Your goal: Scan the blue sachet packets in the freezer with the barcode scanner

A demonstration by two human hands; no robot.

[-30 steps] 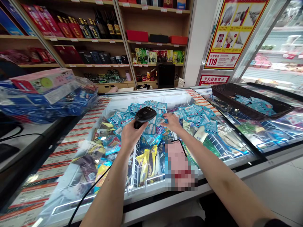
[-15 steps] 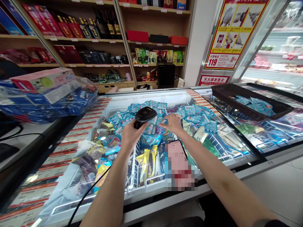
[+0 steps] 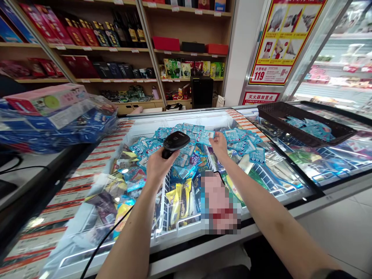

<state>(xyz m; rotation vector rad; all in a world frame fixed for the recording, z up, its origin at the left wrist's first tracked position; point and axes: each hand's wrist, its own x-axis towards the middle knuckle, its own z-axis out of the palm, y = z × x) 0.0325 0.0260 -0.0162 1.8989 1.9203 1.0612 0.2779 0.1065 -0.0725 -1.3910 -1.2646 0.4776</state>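
My left hand [image 3: 159,164] is wrapped round the handle of a black barcode scanner [image 3: 176,140], its head tilted over the freezer's glass top. In my right hand [image 3: 219,145], the fingers pinch the right end of a small blue packet [image 3: 206,136]. More blue packets [image 3: 149,146] lie spread on the glass left of and behind the scanner, and another group of packets [image 3: 244,144] lies to the right of my right hand. A phone [image 3: 216,190], partly blurred out, rests on the glass near the front edge, between my forearms.
Under the glass, wire baskets hold wrapped ice creams [image 3: 178,199]. A dark brown basket [image 3: 270,112] with blue packets stands at the right. Plastic-wrapped boxes [image 3: 58,120] are piled at the left. The scanner's cable [image 3: 109,234] runs down past my left forearm. Stocked shelves [image 3: 116,48] stand behind.
My right hand has gone from reaching with spread fingers to pinching a blue packet, moving slightly back and right. My left hand keeps the scanner in nearly the same place.
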